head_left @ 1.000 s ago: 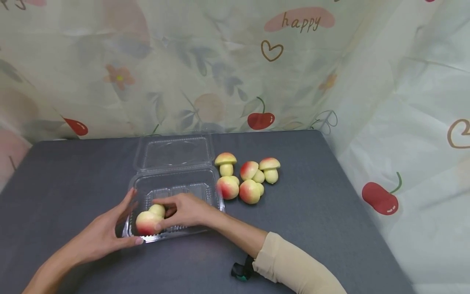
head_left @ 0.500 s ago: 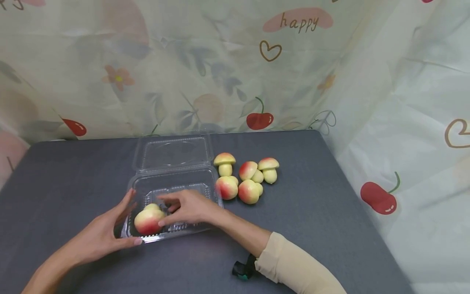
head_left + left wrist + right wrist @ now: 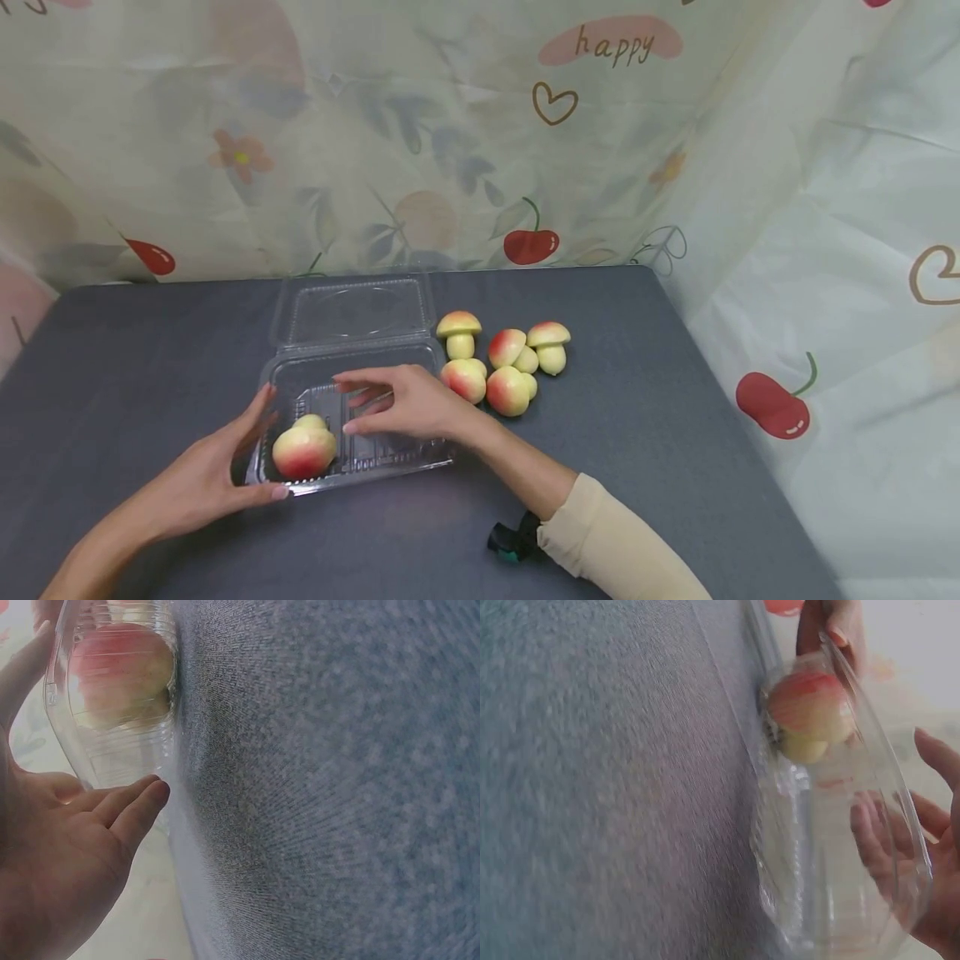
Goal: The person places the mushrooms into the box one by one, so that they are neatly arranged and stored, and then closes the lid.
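A clear plastic clamshell container (image 3: 397, 481) lies with its lid (image 3: 360, 310) folded back. One red-and-cream toy mushroom (image 3: 303, 452) sits in its front left corner, cap toward the near side. My left hand (image 3: 206, 479) is spread round that corner, thumb at the front rim and fingers along the left side. In the left wrist view, the straight fingers (image 3: 135, 814) lie beside the clear wall. My right hand (image 3: 412, 404) hovers over the container's middle, thumb and fingers apart with nothing between them. Through the wall in the right wrist view, the mushroom (image 3: 810, 712) shows.
Right of the container, several more toy mushrooms cluster, among them an upright one (image 3: 460, 335) and a tipped one (image 3: 510, 392). A dark cloth (image 3: 600, 483) covers the table. A patterned curtain (image 3: 375, 150) hangs behind.
My right hand has let go of the mushroom in the front left corner and moved right and up from it. The left hand has stayed at the container's corner.
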`<state>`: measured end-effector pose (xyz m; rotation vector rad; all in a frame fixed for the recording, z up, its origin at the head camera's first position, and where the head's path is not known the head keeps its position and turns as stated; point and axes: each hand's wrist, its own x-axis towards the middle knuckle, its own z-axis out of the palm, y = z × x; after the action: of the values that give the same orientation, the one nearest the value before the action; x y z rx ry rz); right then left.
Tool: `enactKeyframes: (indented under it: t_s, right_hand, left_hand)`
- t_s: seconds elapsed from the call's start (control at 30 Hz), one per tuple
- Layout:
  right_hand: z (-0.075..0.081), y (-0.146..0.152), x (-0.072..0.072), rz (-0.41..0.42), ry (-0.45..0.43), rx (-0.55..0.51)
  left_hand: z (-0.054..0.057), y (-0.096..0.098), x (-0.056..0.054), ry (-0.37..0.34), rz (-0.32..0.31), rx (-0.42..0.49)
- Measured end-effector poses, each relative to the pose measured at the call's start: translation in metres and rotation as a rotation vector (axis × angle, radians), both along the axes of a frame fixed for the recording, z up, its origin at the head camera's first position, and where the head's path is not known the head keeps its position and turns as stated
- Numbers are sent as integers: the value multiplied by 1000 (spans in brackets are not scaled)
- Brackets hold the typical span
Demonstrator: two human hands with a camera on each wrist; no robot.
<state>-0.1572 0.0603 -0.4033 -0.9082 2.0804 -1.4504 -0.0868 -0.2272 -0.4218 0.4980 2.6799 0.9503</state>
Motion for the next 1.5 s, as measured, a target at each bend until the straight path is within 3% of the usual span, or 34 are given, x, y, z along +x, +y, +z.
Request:
enactKeyframes:
  t_s: [0.23,0.53,0.67,1.0,1.27,1.5]
  right_hand:
    - [3,16,-6,-12,2,-110]
    - [9,34,-13,-5,51,-145]
    - [13,43,-17,-12,63,-163]
    - [21,70,-20,-98,54,-181]
    - [27,89,-26,-141,119,-162]
    - [45,103,-21,-216,176,-137]
  left_hand:
    - [-2,-1,-1,5,-1,-3]
    - [-4,-4,2,61,-21,21]
    - [-3,-4,3,49,-16,13]
    - [-3,-2,3,48,-6,-3]
    - [-4,-2,2,75,-11,31]
    - [-3,0,2,54,-10,14]
